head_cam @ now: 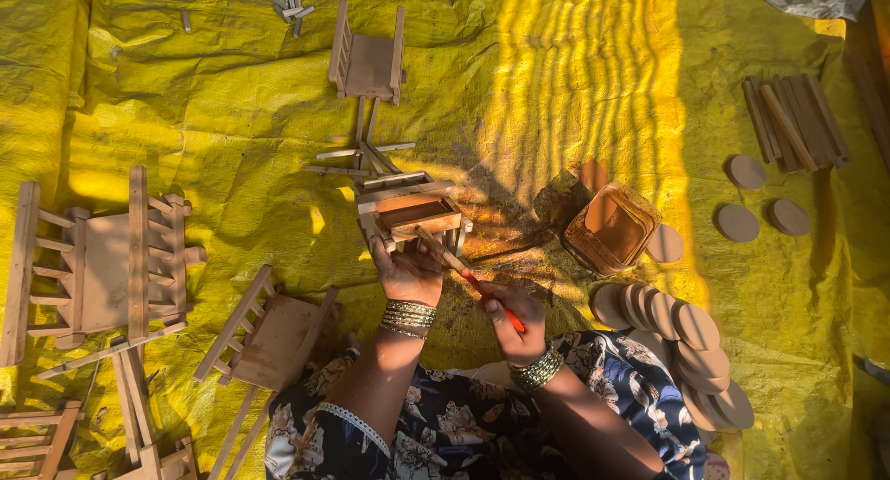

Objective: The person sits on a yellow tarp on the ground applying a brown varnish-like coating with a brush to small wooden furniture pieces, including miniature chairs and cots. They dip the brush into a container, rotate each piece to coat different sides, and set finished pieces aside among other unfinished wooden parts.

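Brushing the little wooden cart

Left hand (405, 274) grips the cart frame (411, 216) on the yellow tarp (556, 91); right hand (513, 321) pinches the brush (464, 272) (keep strokes light, I'd say).

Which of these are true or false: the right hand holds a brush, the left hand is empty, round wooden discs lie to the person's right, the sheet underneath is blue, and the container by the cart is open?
1. The right hand holds a brush. True.
2. The left hand is empty. False: it grips the small wooden cart.
3. Round wooden discs lie to the person's right. True.
4. The sheet is blue. False: it is yellow.
5. The container is open. True.
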